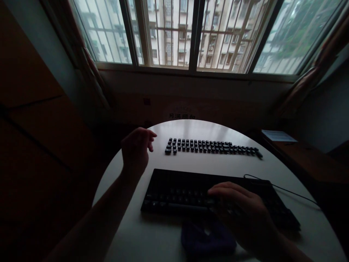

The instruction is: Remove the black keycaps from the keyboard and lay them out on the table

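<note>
My left hand (137, 149) is raised over the left side of the round white table. Its fingers are loosely curled with the tips apart, and I see nothing between them. My right hand (242, 203) lies over the right-hand part of a black keyboard (185, 178), fingers stretched leftward and touching or just above its keys; the thumb and undersides are hidden. Keycaps show in the keyboard's lower rows, while its upper part is too dark to make out. Behind it, many loose black keycaps (201, 146) are laid out in rows.
A dark purple item (208, 240), its kind unclear, sits at the keyboard's front edge. A black cable (294, 195) runs off to the right. Beyond the white table (131, 225) stand a barred window (169, 32), curtains and, at right, a brown surface with a paper (278, 135).
</note>
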### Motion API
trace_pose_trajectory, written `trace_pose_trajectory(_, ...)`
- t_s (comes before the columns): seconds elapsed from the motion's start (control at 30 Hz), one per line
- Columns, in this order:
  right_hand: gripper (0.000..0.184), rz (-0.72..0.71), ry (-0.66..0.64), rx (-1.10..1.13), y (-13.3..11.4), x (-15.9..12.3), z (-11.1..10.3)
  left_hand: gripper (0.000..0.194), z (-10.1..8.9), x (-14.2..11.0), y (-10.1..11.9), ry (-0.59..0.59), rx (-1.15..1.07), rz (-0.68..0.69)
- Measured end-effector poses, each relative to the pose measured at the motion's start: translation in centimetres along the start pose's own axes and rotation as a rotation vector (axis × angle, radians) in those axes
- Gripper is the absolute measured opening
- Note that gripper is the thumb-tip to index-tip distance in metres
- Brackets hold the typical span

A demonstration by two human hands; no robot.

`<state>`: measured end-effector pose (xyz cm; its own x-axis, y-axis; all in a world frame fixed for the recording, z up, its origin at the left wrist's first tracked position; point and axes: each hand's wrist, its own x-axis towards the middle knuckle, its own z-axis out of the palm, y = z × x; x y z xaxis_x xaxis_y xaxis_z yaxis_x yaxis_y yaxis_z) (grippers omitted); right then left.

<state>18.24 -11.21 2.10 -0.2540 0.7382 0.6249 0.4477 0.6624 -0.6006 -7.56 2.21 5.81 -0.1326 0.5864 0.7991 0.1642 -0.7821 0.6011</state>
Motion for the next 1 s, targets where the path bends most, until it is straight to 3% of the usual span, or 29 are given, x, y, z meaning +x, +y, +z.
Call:
trace_pose_trajectory(0.07, 0.034, -0.002, -0.010, -0.019, 0.2, -0.1, 0.1, 0.033, -0.6, 0.5, -0.9, 0.028, 0.128, -0.014)
trace_pose_trajectory(0.1, 0.035, 0.001, -0.002, -0.026, 0.4, -0.1, 0.2, 0.032, -0.6, 0.4, -0.8, -0.012, 0.167, -0.005)
trace_pose_trajectory(0.3, 0.025, 0.084, 0.100, -0.006, 0.5, 0.4, 0.0, 0.020, 2.6, -3.2, 2.9, -0.627, 0.113, 0.227)
trace_pose_trajectory(0.37, 0.020, 0.150, 0.096, 0.053, 0.2, 0.6, -0.2, 0.016, 3.6, -4.5, 3.7, -0.716, 0.048, 0.253)
trace_pose_trajectory(0.53, 0.017, 0.419, -0.015, 0.369, 0.2, 0.3, -0.1, 0.035, 4.5, -6.1, 4.1, -0.754, -0.083, 0.219)
trace_pose_trajectory(0.83, 0.029, 0.771, -0.025, 0.829, 0.2, 0.2, 0.6, 0.024, 4.8, -6.3, 4.6, -0.757, -0.099, 0.224)
trace_pose_trajectory(1.0, 0.030, 0.830, -0.050, 0.900, 1.1, 0.2, 0.9, 0.021, 4.9, -6.2, 4.2, -0.731, -0.044, 0.238)
